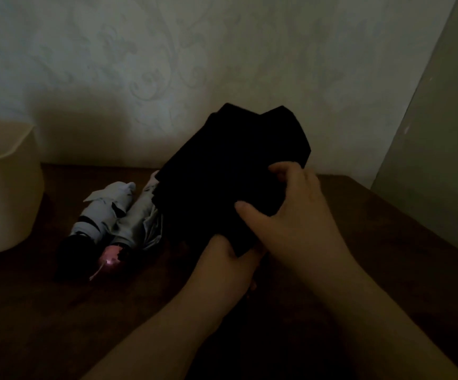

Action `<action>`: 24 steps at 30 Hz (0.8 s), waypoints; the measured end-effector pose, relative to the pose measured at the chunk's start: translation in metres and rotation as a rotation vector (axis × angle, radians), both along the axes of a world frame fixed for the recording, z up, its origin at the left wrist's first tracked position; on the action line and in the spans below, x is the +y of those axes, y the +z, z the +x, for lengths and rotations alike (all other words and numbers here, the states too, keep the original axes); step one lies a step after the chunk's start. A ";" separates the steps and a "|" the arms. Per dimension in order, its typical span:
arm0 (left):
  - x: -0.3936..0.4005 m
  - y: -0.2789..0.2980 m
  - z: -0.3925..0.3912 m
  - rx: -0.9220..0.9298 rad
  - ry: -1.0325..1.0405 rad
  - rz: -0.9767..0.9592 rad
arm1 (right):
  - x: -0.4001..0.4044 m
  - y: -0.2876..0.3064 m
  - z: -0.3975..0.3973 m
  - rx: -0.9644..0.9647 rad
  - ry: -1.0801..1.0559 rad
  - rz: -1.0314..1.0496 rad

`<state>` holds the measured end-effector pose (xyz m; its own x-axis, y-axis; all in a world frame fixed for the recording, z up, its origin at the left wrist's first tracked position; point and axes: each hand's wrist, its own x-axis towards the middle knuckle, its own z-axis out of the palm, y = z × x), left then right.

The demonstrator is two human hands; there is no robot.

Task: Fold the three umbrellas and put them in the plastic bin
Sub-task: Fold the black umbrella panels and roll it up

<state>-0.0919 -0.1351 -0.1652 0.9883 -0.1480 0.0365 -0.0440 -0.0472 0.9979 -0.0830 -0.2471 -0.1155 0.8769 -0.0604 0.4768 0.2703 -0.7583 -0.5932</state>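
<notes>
Black umbrella (pixel 230 171) held above the bench (pixel 386 242), canopy bunched, loose. Left hand (pixel 227 267) gripping its lower end, right hand (pixel 290 204) pinching the fabric. Could slip or spring open if grip slackens. Two grey umbrellas (pixel 118 218) lying beside; plastic bin (pixel 5 187) far left, still to reach.

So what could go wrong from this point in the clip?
The black umbrella is held above the table by both hands, the left hand low and the right hand gripping loose fabric, so the folds could slip or bunch. The two grey umbrellas lie between it and the plastic bin; carrying it across might knock them. Dim light hides detail.
</notes>
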 end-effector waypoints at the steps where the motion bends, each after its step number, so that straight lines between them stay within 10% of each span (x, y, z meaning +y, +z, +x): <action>1: -0.001 0.000 0.000 -0.018 0.008 0.012 | -0.001 -0.001 0.001 -0.044 -0.024 0.010; 6: 0.000 0.000 0.000 0.023 0.039 0.036 | -0.010 0.003 0.006 -0.120 -0.071 0.269; 14: 0.010 0.017 0.002 0.097 -0.062 -0.302 | -0.028 0.009 0.008 0.114 0.277 1.532; 20: 0.017 0.017 0.007 0.115 0.087 -0.402 | -0.041 0.009 0.015 -0.073 0.165 1.457; 24: 0.030 0.021 0.016 0.175 0.080 -0.540 | -0.053 0.002 0.029 0.076 -0.016 0.998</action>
<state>-0.0758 -0.1049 -0.1447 0.9938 -0.0780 -0.0792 0.1069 0.4747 0.8736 -0.0535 -0.3004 -0.1136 0.8985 -0.4148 0.1440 0.1994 0.0932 -0.9755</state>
